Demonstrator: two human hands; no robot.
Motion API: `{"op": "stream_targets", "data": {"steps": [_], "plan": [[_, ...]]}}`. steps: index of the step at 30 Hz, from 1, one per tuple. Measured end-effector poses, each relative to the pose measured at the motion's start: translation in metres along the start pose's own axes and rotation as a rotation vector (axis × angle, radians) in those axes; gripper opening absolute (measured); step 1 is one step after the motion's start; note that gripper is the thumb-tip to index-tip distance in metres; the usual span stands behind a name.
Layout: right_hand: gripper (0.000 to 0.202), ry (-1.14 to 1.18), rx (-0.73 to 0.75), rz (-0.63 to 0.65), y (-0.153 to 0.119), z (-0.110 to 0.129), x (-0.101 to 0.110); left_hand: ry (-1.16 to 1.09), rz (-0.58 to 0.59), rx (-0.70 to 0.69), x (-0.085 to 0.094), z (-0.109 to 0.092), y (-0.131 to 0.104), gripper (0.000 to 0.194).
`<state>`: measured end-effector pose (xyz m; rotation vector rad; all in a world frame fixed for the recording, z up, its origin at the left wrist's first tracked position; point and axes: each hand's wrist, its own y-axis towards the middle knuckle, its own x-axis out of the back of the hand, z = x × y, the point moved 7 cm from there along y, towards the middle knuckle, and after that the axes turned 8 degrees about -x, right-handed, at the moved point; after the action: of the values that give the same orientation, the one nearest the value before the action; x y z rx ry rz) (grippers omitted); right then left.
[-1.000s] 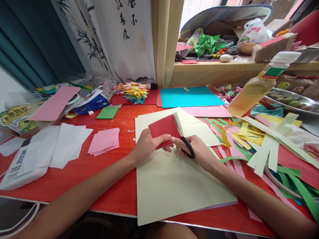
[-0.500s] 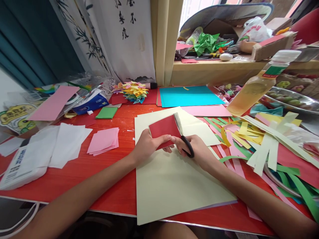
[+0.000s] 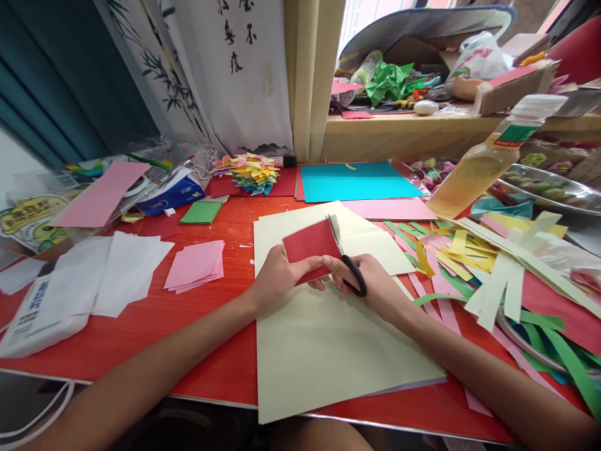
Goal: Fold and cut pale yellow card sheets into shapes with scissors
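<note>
Left hand (image 3: 278,279) pinches red paper (image 3: 308,243); right hand (image 3: 373,275) grips scissors (image 3: 360,275), set along the paper's right edge.

Lone head view, faced forward and down; glossy red flat tabletop (image 3: 225,376) close below, bare left hand (image 3: 278,275) and bare right hand (image 3: 374,283) near mid-frame, long tan window ledge (image 3: 399,130) lay farther back.
</note>
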<state>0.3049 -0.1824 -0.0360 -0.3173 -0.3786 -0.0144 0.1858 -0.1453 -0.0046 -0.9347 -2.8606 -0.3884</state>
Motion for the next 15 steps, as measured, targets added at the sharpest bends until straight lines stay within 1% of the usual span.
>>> {"op": "stream_targets", "data": {"steps": [4, 9, 12, 15], "plan": [[0.047, 0.010, -0.004, 0.003, -0.0002, 0.0015, 0.0003, 0.016, -0.011, 0.006, 0.0005, -0.0008, 0.0006, 0.027], [0.047, -0.037, -0.036, 0.021, -0.0005, 0.0030, 0.0001, -0.010, 0.040, 0.022, -0.0034, 0.0013, -0.0007, 0.032], [0.048, -0.039, -0.016, 0.018, 0.0002, 0.0022, -0.0002, -0.015, 0.052, 0.005, -0.0041, 0.0018, -0.0018, 0.033], [0.048, -0.024, 0.007, 0.016, 0.0022, -0.0008, -0.0008, -0.032, 0.041, -0.015, -0.0035, 0.0011, -0.0021, 0.031]]}}
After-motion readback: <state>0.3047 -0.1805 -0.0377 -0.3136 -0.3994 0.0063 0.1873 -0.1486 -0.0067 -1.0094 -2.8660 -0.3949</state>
